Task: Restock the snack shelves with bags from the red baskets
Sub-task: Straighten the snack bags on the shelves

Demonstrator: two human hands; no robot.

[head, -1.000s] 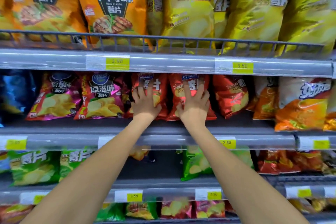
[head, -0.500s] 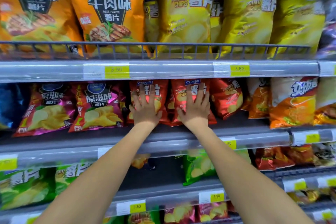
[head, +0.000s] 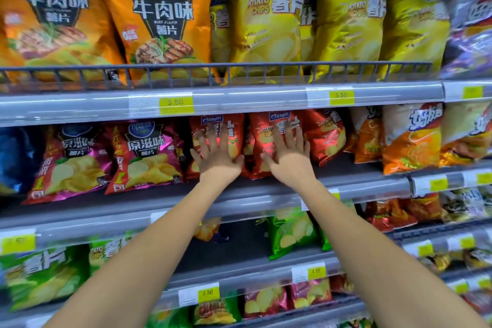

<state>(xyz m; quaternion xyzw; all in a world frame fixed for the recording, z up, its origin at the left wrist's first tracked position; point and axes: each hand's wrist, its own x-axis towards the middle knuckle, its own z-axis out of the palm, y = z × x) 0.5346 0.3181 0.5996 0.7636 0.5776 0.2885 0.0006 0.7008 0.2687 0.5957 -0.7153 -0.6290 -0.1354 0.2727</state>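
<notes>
Head view. Pressing two red chip bags back onto middle shelf (head: 346, 177), second tier down. Left hand (head: 218, 158) flat on left red bag (head: 235, 128); right hand (head: 290, 157) flat on right red bag (head: 262, 137), just beside it. Fingers (head: 222, 136) straight and spread on both hands, palms against bag fronts, nothing gripped or pinched, no curl round any edge. Both bags upright, touching each other, bottoms on shelf deck behind price rail. Same row as third red bag (head: 326, 136) to the right and pink bags (head: 149, 157) to the left.

Versus a second ago: hardly any change at the hands. Same two bags, same flat contact, fingers maybe slightly more splayed. Frame drifted instead, with top-tier orange bags (head: 159, 21) and yellow bags (head: 266, 21) filling more of it. So head movement, not bag movement. No visible slide of either bag.

Reading for task: placement of this pair judged about finished, just steadying or facing up. Likely next: let go, watch for forward tipping, then back to red baskets for more. Baskets not in view, so remaining stock unknown. Dark gap on lower shelf (head: 234, 255) left of green bag (head: 290, 231), so restock probably not done.
</notes>
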